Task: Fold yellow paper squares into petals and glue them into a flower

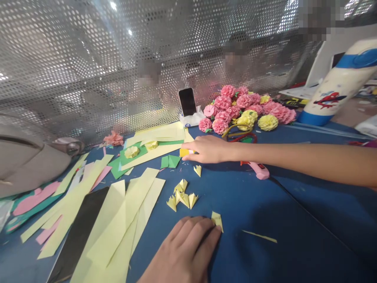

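My left hand [188,247] is at the bottom middle, its fingertips closed on a small folded piece of yellow paper [217,218] at the table surface. Farther off, my right hand [207,149] reaches in from the right with its fingers around a yellow-and-white object [185,152]; its kind is mostly hidden. Between the hands lie several small folded yellow paper pieces [183,198], cut into points, and a single one [198,170] sits nearer my right hand. Under my right forearm is a pink glue gun [259,170] with a black cord.
Yellow paper strips [126,224] lie at left beside a dark flat slab [79,236]. Green paper [171,161] and a phone [187,101] are farther back. Pink and yellow paper flowers [244,102] are heaped near a bottle [332,86]. A perforated metal screen [118,51] stands behind.
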Motion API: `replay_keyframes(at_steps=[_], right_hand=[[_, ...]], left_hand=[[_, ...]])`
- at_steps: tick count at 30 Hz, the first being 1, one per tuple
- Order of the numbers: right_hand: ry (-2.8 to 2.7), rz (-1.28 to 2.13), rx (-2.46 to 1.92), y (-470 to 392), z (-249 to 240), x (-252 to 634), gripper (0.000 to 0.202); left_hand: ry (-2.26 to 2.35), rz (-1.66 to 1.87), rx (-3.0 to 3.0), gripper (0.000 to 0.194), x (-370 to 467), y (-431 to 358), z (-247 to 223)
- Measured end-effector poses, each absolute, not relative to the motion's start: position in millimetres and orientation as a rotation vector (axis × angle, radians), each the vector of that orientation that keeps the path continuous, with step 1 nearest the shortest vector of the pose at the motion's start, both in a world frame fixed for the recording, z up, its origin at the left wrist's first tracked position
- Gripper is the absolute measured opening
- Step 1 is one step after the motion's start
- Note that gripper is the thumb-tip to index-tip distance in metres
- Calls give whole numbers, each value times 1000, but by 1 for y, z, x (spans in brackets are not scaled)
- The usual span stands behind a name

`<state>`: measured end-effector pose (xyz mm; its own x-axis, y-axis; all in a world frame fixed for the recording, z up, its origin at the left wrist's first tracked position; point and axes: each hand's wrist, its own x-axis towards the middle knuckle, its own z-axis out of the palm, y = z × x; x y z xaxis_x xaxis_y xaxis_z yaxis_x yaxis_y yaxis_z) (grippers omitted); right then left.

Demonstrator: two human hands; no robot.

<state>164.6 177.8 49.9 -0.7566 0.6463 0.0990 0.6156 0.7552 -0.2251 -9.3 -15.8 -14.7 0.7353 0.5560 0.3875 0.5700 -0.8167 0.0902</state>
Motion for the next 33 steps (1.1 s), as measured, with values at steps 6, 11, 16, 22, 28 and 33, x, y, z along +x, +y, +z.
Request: replay_keyframes(at_steps=[6,11,16,22,28,33], right_hand=[[-2820,-107,-1151,181,50,181,49],[-2841,-212,-1171,174,55,196,31],[-2823,-247,-1204,172,52,203,32],[-2762,-175,-1193,173,49,207,36],[-2804,208,-934,152,52,220,43],[-2677,479,-730,126,68,228,30]], left_hand=[[-935,-647,-2879,34,-9,-15,-15],[-916,-628,-2883,34,-8,-16,-13],[-935,-609,-2874,35,-9,-16,-13],[-938,-596,-2865,35,-10,-16,-15],[-919,-565,-2827,38,-10,-16,-14],[-807,-520,-2823,36,-8,-13,-10]])
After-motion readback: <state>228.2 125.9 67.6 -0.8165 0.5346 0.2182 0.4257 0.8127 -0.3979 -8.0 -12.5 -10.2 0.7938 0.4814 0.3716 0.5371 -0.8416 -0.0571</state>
